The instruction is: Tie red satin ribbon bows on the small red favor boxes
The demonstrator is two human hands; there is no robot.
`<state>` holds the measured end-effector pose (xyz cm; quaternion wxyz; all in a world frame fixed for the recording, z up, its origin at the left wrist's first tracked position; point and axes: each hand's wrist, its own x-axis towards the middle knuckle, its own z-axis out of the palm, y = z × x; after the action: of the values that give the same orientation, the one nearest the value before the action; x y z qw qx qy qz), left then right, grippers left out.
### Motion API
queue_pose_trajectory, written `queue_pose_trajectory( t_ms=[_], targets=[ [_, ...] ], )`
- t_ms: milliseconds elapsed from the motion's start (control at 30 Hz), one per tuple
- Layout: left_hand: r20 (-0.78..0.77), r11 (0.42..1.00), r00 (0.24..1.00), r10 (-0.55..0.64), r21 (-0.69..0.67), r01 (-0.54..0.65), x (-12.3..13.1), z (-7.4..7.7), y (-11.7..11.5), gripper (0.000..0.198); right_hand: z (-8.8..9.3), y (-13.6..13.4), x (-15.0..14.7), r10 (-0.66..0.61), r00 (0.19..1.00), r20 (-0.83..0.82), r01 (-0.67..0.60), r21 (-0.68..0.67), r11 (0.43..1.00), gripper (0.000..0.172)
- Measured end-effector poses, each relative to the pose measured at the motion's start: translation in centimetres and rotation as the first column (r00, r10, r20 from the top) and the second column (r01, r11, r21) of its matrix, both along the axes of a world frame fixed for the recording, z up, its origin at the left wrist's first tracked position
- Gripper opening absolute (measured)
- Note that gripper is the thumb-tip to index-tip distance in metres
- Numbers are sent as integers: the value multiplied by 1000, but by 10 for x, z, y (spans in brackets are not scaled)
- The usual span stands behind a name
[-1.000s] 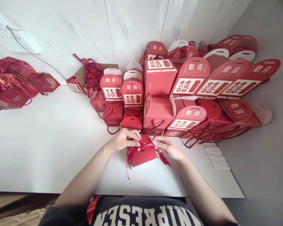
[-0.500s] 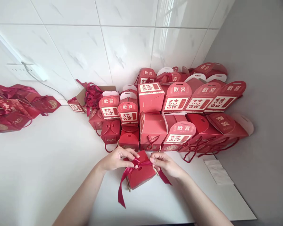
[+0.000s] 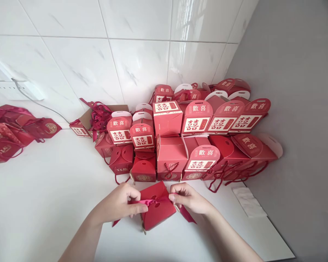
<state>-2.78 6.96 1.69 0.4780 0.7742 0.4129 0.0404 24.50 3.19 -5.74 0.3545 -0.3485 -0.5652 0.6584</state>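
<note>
A small red gift box (image 3: 157,213) with a rope handle sits on the white table (image 3: 43,196) in front of me. A dark pink satin ribbon (image 3: 149,202) runs across its top. My left hand (image 3: 123,203) pinches the ribbon's left part and pulls it sideways. My right hand (image 3: 187,196) pinches the ribbon at the right of the box top, with a loose tail (image 3: 188,215) hanging below it.
A pile of red gift boxes (image 3: 180,142) with handles stands against the tiled wall and grey side wall. A cardboard box of ribbons (image 3: 98,114) sits behind left. More red bags (image 3: 11,127) lie far left. A folded white tissue (image 3: 248,202) lies at right.
My head tilted up, so everything sits lower in view. My left hand has drawn the ribbon out to the left across the box top; the long hanging tail is gone.
</note>
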Motion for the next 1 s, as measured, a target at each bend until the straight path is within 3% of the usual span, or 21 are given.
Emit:
queue_pose_trajectory(
  t_ms=[100,200,367,467,533,700,800,900,1000],
  targets=[
    [-68,991,996,65,-113,-73,5,0,-1,47,-1,-1,-1,-10,999,-38,9,-13,1000,42],
    [3,988,997,72,-139,-71,7,1,1,44,0,-3,-1,-41,999,-20,41,3,999,41],
    [165,994,982,97,-70,-87,9,-7,7,38,6,-7,2,-122,992,32,120,67,991,40],
    [163,992,979,118,-56,-110,8,-12,11,38,6,-4,5,-171,982,84,161,110,981,41],
    [161,993,983,93,-91,-79,5,-12,15,37,3,-1,7,-182,977,113,167,131,977,42],
    [187,950,977,-105,-273,154,-11,-8,24,28,-4,4,10,-203,967,151,183,140,973,42],
    [210,963,961,-178,-161,214,-15,-9,26,22,-4,4,10,-192,971,143,174,126,977,43],
    [343,987,925,-164,53,155,-7,-13,24,17,-3,3,8,-170,976,134,156,114,981,43],
    [522,980,834,-178,173,101,11,-20,21,17,-4,3,7,-151,981,125,139,105,985,43]
  ],
)
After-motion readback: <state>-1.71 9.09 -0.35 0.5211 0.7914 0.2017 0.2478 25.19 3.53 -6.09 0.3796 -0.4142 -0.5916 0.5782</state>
